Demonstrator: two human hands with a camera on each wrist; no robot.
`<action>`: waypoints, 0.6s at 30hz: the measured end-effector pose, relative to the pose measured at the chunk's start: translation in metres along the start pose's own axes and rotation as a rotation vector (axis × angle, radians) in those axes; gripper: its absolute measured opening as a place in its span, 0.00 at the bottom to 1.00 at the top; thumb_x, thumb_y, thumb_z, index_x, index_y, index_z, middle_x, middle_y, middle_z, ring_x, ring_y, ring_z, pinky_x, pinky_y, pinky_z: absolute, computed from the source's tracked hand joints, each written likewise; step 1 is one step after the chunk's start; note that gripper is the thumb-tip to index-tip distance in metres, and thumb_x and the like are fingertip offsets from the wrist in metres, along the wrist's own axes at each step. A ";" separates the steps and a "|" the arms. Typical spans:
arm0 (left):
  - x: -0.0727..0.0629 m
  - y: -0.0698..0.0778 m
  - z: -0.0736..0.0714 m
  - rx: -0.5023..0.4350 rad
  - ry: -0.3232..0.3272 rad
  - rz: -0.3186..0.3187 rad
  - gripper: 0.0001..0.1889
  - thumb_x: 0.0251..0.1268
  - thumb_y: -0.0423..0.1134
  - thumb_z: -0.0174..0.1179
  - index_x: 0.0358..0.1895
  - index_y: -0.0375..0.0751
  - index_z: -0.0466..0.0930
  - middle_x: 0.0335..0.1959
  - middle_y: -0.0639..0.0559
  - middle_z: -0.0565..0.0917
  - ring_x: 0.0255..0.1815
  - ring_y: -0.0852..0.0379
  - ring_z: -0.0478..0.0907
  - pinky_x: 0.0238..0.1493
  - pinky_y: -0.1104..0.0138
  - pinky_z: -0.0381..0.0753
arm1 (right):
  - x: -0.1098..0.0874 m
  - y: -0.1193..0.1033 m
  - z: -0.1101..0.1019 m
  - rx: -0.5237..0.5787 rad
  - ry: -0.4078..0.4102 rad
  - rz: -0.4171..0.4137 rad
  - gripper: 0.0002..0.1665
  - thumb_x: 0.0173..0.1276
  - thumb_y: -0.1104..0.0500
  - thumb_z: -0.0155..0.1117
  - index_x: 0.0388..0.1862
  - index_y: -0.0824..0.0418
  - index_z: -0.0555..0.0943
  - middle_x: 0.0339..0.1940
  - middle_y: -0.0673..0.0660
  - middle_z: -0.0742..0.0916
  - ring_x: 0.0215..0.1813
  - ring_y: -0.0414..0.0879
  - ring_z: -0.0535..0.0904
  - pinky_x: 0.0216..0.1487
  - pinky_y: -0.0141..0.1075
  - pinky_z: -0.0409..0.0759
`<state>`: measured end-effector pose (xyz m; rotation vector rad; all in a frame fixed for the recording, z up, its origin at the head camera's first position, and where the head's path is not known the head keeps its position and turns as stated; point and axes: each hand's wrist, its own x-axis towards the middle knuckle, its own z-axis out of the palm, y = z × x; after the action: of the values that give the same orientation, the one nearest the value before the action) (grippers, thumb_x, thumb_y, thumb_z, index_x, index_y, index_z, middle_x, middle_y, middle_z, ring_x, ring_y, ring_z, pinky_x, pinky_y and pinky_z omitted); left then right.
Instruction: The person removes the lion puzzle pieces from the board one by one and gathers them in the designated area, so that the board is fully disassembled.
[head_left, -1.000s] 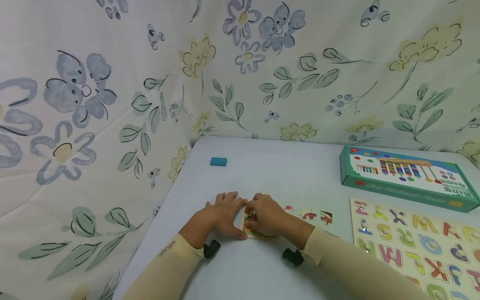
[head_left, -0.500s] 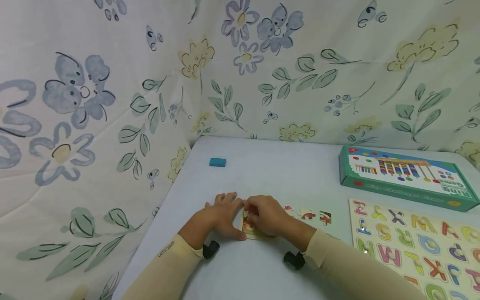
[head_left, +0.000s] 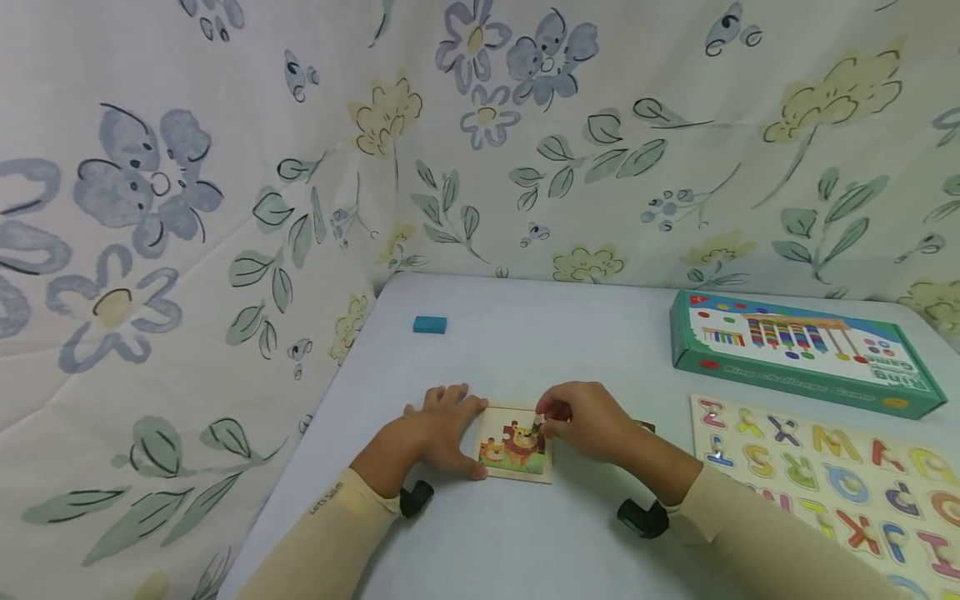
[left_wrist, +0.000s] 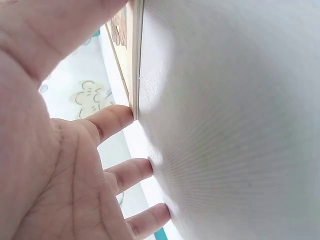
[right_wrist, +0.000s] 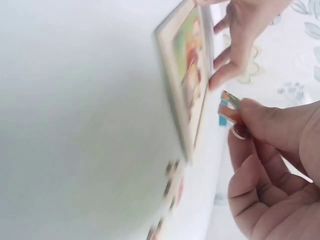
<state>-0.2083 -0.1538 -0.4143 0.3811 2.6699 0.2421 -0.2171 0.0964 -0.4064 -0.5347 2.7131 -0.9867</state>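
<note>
Alphabet board [head_left: 820, 479] lies right of the framed puzzle [head_left: 491, 421]; box [head_left: 806, 354] beyond it, rightward, reads "Ring Challenge Game". Left sleeve [head_left: 318, 546]: "Let's Slim". Left hand [head_left: 444, 433], fingers spread, touches puzzle's left edge; right hand [head_left: 592, 421] pinches jigsaw piece [right_wrist: 231, 113] near its far right corner.

Behind the puzzle tray [head_left: 495, 423], a wide stretch of bare tabletop [head_left: 555, 333] lies open between the blue block [head_left: 430, 325] and the green box [head_left: 802, 354]. The near side is open too, between the sleeves [head_left: 315, 533]. The left hand [head_left: 442, 433] blocks the tray's left edge; the right hand [head_left: 592, 425], pinching a puzzle piece [right_wrist: 231, 114], obstructs the right, with loose pieces [right_wrist: 174, 186] and the letter board [head_left: 806, 450] beyond.
</note>
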 end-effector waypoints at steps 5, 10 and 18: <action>0.000 0.000 0.000 0.001 0.005 0.003 0.54 0.48 0.68 0.75 0.79 0.61 0.59 0.83 0.47 0.52 0.82 0.36 0.47 0.69 0.26 0.55 | -0.017 0.016 -0.008 -0.022 -0.041 0.043 0.07 0.62 0.63 0.77 0.35 0.53 0.86 0.27 0.45 0.84 0.34 0.42 0.77 0.35 0.31 0.79; 0.000 -0.001 0.001 -0.008 0.007 0.004 0.53 0.48 0.67 0.75 0.79 0.61 0.59 0.83 0.47 0.52 0.82 0.36 0.47 0.69 0.26 0.55 | -0.026 0.026 -0.007 -0.054 -0.065 0.049 0.08 0.61 0.62 0.78 0.33 0.52 0.85 0.28 0.44 0.83 0.35 0.42 0.76 0.36 0.31 0.78; 0.002 -0.001 0.002 -0.015 0.009 0.008 0.54 0.48 0.68 0.75 0.79 0.60 0.60 0.83 0.46 0.53 0.82 0.36 0.47 0.69 0.25 0.54 | -0.029 0.029 0.002 -0.137 -0.045 0.073 0.08 0.61 0.63 0.78 0.35 0.50 0.88 0.33 0.44 0.83 0.39 0.41 0.76 0.42 0.35 0.80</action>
<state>-0.2092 -0.1536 -0.4168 0.3864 2.6747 0.2665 -0.1977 0.1278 -0.4246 -0.4721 2.7525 -0.7658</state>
